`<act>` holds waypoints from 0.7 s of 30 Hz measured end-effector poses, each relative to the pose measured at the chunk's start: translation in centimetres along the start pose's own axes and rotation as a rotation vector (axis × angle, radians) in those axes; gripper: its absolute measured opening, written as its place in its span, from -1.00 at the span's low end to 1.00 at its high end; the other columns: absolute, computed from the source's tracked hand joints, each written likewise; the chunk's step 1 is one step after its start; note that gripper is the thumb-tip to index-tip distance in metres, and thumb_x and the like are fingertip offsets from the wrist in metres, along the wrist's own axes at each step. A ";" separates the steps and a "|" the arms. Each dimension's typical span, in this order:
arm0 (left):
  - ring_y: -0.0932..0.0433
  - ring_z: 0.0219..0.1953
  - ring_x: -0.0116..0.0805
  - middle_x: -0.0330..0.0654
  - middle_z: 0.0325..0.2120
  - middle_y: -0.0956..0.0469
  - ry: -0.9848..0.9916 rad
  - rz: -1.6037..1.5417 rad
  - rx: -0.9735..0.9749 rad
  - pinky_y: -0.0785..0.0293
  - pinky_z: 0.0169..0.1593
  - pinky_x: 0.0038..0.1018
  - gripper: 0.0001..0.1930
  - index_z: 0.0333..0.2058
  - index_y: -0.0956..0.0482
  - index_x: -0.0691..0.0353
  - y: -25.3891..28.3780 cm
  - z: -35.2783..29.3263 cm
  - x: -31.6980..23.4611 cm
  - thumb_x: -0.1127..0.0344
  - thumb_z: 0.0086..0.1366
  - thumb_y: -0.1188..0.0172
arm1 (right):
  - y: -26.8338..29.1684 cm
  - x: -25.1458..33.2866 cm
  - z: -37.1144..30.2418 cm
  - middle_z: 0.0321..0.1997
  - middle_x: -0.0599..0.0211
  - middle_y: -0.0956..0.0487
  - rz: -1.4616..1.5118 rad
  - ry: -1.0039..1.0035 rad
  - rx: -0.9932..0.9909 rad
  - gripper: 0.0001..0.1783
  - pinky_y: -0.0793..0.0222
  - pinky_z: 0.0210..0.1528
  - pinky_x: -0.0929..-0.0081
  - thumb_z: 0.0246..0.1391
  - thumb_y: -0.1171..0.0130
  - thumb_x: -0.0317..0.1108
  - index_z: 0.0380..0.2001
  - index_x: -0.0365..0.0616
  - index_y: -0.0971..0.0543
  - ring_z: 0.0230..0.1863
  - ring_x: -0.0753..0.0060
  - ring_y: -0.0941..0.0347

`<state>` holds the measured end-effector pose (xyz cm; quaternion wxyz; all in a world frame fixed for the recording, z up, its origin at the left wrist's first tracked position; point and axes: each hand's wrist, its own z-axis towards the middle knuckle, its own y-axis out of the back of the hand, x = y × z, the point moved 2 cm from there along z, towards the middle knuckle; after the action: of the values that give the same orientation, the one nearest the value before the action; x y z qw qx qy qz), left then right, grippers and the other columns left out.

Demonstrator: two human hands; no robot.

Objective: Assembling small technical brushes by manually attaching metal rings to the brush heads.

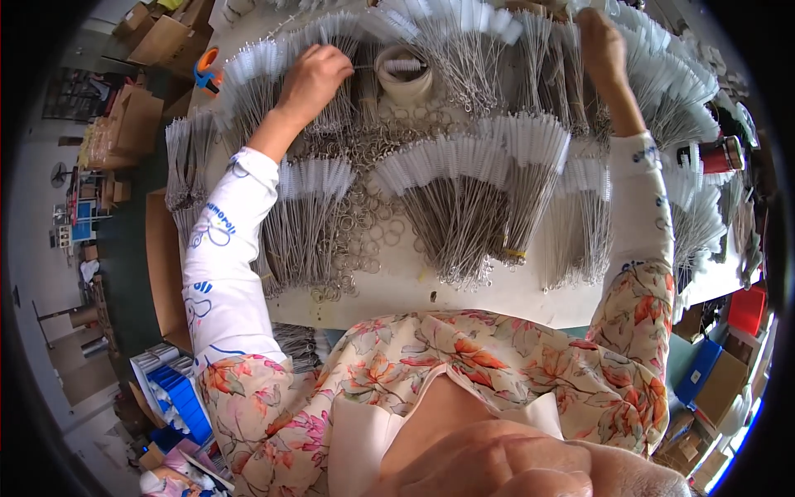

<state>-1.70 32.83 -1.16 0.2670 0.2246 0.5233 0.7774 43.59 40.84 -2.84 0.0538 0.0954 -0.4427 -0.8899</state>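
Observation:
My left hand [317,81] is closed, fingers pinched together, above the bundles at the far left of the table. A thin wire seems to run from its fingertips to a small white-bristled brush [404,65] lying across the mouth of a pale round roll [405,83]. At the far right my right hand [603,48] reaches among upright brushes with its fingers curled; what they grip is hidden. Nearest it stands a bundle of wire-handled brushes [570,79]. Loose metal rings [383,228] lie between the bundles in the middle.
Fanned brush bundles [464,195] cover much of the white table [397,308], with more brushes [310,215] nearer the left. Orange-handled scissors [207,71] stand at the far left edge. A red spool [722,156] sits at the right. Cardboard boxes [132,124] are stacked beyond the table.

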 end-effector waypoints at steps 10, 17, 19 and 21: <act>-0.12 -0.83 -0.59 -0.35 -0.75 -0.34 1.038 -0.713 0.029 0.01 -0.75 -0.57 -0.72 -0.58 -0.48 0.22 -1.5 -4.6 4.9 0.14 0.17 -0.16 | 2.7 -13.4 -4.7 -0.63 0.35 -0.48 0.693 -0.609 -0.215 -0.78 -0.30 -0.53 0.45 -0.07 -0.04 -0.25 -0.53 -0.15 -0.58 -0.63 0.38 -0.35; -0.03 -0.84 -0.70 -0.39 -0.72 -0.30 1.156 -0.958 -0.260 0.14 -0.80 -0.64 -0.81 -0.45 -0.44 0.20 -1.2 -4.9 6.2 0.21 0.24 -0.08 | 6.6 -8.2 -4.4 -0.48 0.06 -0.58 0.262 -0.713 0.155 -0.73 -0.42 -0.26 0.25 -0.25 -0.19 -0.17 -0.52 -0.13 -0.64 -0.38 0.08 -0.54; -0.05 -0.81 -0.72 -0.41 -0.68 -0.28 1.128 -0.928 -0.351 0.11 -0.80 -0.66 -0.81 -0.35 -0.46 0.21 0.8 -4.6 6.9 0.20 0.28 -0.04 | 6.0 -7.7 -3.8 -0.47 0.06 -0.58 0.264 -0.707 0.125 -0.73 -0.42 -0.26 0.24 -0.25 -0.20 -0.16 -0.52 -0.14 -0.63 -0.37 0.04 -0.53; -0.06 -0.78 -0.74 -0.44 -0.64 -0.25 0.962 -0.998 -0.488 0.07 -0.77 -0.71 -0.78 -0.24 -0.49 0.22 4.1 -3.1 5.3 0.20 0.30 -0.02 | 5.1 -8.5 -3.5 -0.44 0.03 -0.58 0.135 -0.744 0.091 -0.72 -0.42 -0.24 0.21 -0.25 -0.20 -0.17 -0.50 -0.14 -0.62 -0.33 0.01 -0.53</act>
<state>-8.41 32.83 1.92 0.3724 -0.4721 0.4348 0.6704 52.72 36.54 0.19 -0.0563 -0.2612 -0.4763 -0.8377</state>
